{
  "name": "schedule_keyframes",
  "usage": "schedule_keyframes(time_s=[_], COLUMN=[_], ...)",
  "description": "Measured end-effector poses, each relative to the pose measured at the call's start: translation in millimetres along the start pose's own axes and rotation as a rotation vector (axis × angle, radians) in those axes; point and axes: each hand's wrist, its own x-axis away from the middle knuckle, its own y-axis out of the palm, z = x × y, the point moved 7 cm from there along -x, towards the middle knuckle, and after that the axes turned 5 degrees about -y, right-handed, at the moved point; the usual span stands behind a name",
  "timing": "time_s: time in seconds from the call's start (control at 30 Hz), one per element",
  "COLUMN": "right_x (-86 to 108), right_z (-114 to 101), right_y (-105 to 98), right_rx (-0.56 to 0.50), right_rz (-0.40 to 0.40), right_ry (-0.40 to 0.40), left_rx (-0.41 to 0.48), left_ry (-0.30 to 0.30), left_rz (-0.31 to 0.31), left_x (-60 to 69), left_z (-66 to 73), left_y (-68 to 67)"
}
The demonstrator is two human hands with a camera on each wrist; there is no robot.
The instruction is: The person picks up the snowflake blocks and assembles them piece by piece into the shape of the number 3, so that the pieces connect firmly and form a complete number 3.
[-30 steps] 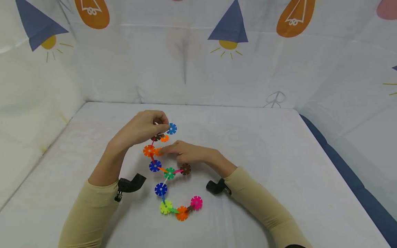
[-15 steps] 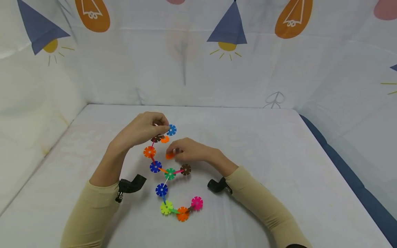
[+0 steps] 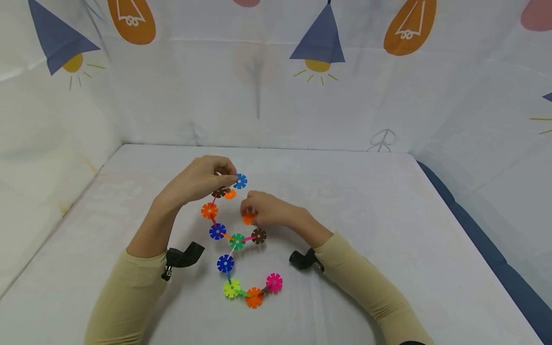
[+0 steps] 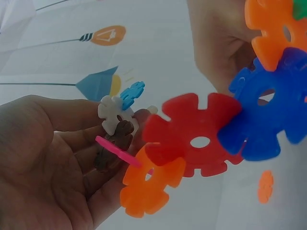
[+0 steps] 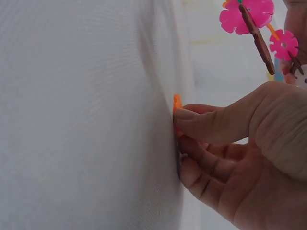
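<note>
A chain of notched plastic linking discs, including a green disc (image 3: 237, 241), stretches toward the person. My left hand (image 3: 202, 178) pinches its far end at a white disc (image 4: 111, 115), with a light blue disc (image 3: 240, 181) and a brown disc (image 4: 114, 146) joined beside it. Right of the chain, my right hand (image 3: 269, 209) pinches an orange disc (image 5: 177, 101) between thumb and fingers at the tabletop. Another orange disc (image 3: 230, 194) shows just below the left fingertips; whether it touches the chain I cannot tell.
All this is over a white tabletop (image 3: 366, 239). The chain's near end curves right to a pink disc (image 3: 274, 282). A printed white cloth (image 3: 267, 105) hangs behind the table. Black wrist cameras (image 3: 184, 255) sit at both sleeves.
The right hand has drawn the orange disc rightward, away from the chain, its fingers going from extended to curled. The left hand has stayed almost still on the chain's far end.
</note>
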Motion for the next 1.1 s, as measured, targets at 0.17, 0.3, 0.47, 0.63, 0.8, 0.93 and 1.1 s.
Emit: schedule_keyframes(time_s=[0.17,0.3,0.47,0.63,0.8,0.93,1.1], right_x=[2.5,5.5,10.6,17.0,24.9,32.0,38.8], right_z=[0.5,4.2,9.6,15.5,21.5,21.9,18.0], right_y=[-1.1,-0.8,-4.3,-11.9,-22.5,-33.9,-48.1], right_rx=[-0.028,-0.087,-0.172,-0.216,-0.292,-0.364,-0.422], right_rz=[-0.01,-0.003,0.018,0.055,0.106,0.164,0.255], right_ry=[-0.004,0.003,0.024,0.038,0.074,0.094,0.07], left_rx=[-0.001,-0.004,0.011,0.034,0.029,0.034,0.061], left_ry=[-0.003,-0.004,0.002,0.0,-0.006,-0.011,-0.003], left_rz=[0.0,0.004,0.006,0.007,0.03,0.053,0.084], left_x=[-0.1,-0.9,-1.6,-2.5,-3.0,-3.2,-3.2], left_z=[-1.1,-2.1,-2.5,-3.0,-3.8,-3.7,-1.0], left_y=[0.0,0.3,0.6,1.2,0.6,-0.2,-2.5])
